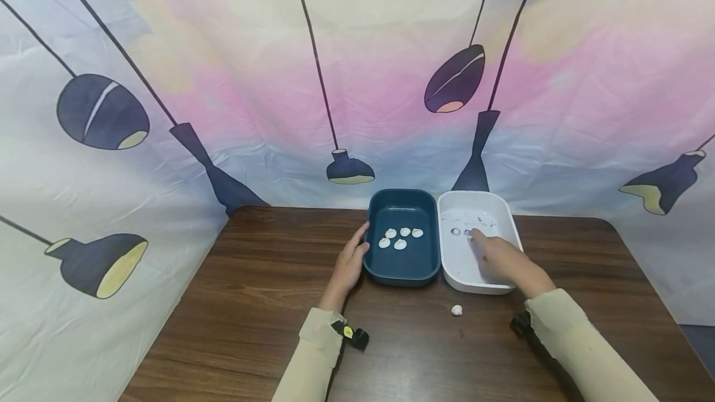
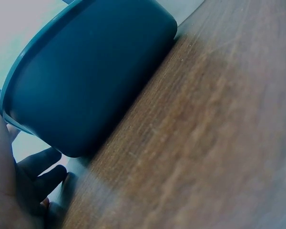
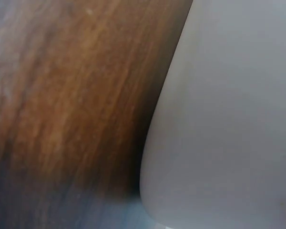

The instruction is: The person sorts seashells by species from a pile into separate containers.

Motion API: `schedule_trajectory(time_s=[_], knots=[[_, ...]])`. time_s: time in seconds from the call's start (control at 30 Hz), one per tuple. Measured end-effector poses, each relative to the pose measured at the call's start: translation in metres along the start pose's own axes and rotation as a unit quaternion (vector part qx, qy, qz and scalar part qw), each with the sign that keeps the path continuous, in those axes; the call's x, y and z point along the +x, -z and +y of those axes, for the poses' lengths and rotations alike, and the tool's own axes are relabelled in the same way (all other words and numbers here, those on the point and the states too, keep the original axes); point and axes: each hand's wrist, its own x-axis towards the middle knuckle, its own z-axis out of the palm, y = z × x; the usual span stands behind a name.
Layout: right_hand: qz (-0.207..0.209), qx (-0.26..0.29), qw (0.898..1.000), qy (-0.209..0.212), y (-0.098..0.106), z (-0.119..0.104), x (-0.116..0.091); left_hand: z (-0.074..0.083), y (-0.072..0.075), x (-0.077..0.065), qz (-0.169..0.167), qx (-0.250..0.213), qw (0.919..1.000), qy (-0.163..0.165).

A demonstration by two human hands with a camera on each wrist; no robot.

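Note:
A dark teal tray holds several small white pieces that look like shells. My left hand rests along its left side, fingers fairly straight; the left wrist view shows these fingers beside the tray's wall. Right of it, touching or nearly so, stands a white tray. Inside that one my right hand reaches down, index fingertip by small round, clear-looking items. Whether it pinches one is too small to tell. In the right wrist view only the white tray's outside and table appear, not the hand.
One small white piece lies on the brown wooden table, in front of the white tray. Behind the table hangs a cloth backdrop printed with lamps. Small bits lie farther back in the white tray.

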Motion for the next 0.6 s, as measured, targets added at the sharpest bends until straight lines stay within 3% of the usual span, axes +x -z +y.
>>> schedule_trajectory(time_s=[0.3,0.6], knots=[[0.023,0.0,1.0,0.002,0.004,-0.002,-0.004,-0.001,0.0,0.0,0.002,-0.002,1.0,-0.008],[0.059,0.014,0.998,0.026,0.011,-0.02,-0.025,0.0,0.0,0.0,0.005,-0.001,1.0,-0.001]])
